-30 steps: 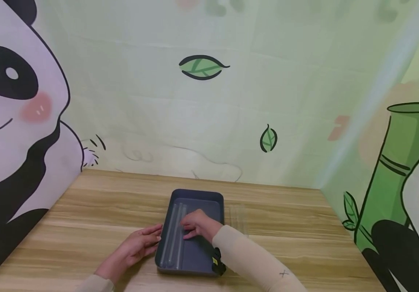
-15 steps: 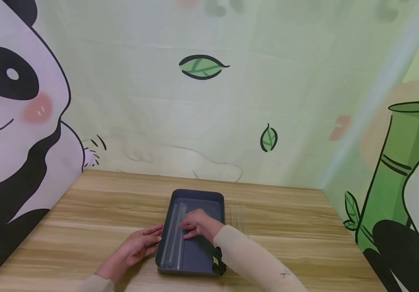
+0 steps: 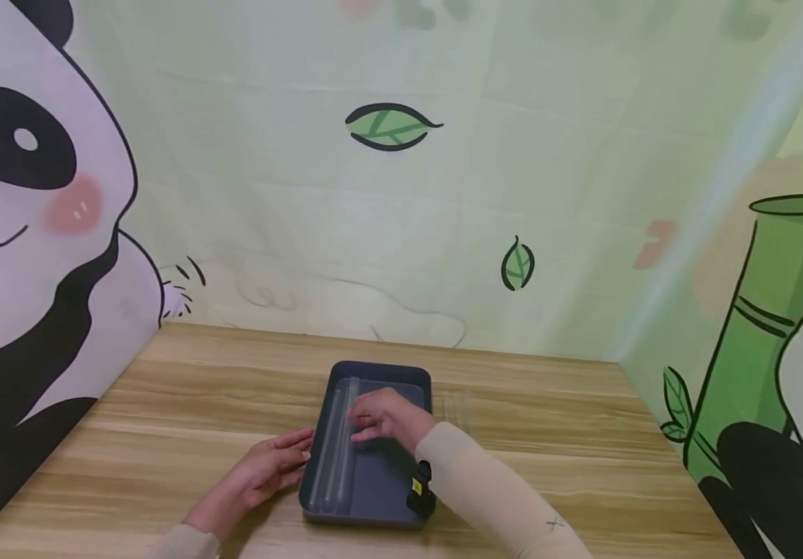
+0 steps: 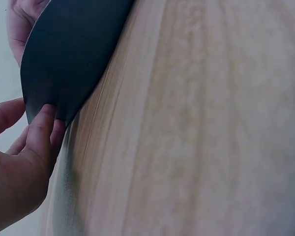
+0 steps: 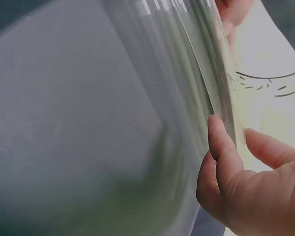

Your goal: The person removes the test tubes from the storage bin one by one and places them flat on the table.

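A dark blue-grey tray point(image 3: 387, 485) lies lengthwise on the wooden table, with clear test tubes point(image 3: 333, 470) side by side along its left half. Reaching into the tray, my right hand point(image 3: 391, 415) pinches the rightmost test tube point(image 5: 223, 83) between thumb and fingertips. That tube's far end stands a little beyond the others. At the tray's outer left side, my left hand point(image 3: 272, 470) touches the wall with extended fingers point(image 4: 42, 128). The thumb is by the rim in the left wrist view.
More clear tubes point(image 3: 456, 407) lie on the table just right of the tray, partly behind the right forearm. A small black device with a yellow mark point(image 3: 418, 489) is at the right wrist. A printed panda backdrop point(image 3: 290, 194) closes off the table's far edge.
My right hand has risen slightly, away from me, and the pinched tube's far end has shifted up past the others. The left hand stays at the tray's wall.
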Available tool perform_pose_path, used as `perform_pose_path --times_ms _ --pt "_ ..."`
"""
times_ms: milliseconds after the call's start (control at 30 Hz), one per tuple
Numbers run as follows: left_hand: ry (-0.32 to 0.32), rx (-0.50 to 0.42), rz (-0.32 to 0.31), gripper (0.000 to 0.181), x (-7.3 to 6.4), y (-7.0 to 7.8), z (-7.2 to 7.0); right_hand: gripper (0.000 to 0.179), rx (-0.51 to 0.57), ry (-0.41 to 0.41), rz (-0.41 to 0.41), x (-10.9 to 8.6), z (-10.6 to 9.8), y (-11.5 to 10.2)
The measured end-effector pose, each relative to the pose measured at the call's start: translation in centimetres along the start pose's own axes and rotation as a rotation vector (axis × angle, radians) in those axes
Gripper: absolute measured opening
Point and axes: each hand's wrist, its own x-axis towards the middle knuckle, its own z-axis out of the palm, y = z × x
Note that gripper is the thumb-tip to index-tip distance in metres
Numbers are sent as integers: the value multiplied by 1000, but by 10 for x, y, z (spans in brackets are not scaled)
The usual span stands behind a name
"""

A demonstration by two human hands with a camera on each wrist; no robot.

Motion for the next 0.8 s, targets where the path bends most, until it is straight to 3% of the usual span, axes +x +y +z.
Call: perform_pose_path --times_ms 300,600,800 --pt "10 0 2 66 -1 0 2 49 2 -52 -13 -7 -7 -13" --pt "4 3 2 66 0 2 1 47 -3 -126 -61 -28 -22 -23" --pt "5 11 5 66 -1 1 1 44 7 -125 -85 -36 -34 -25"
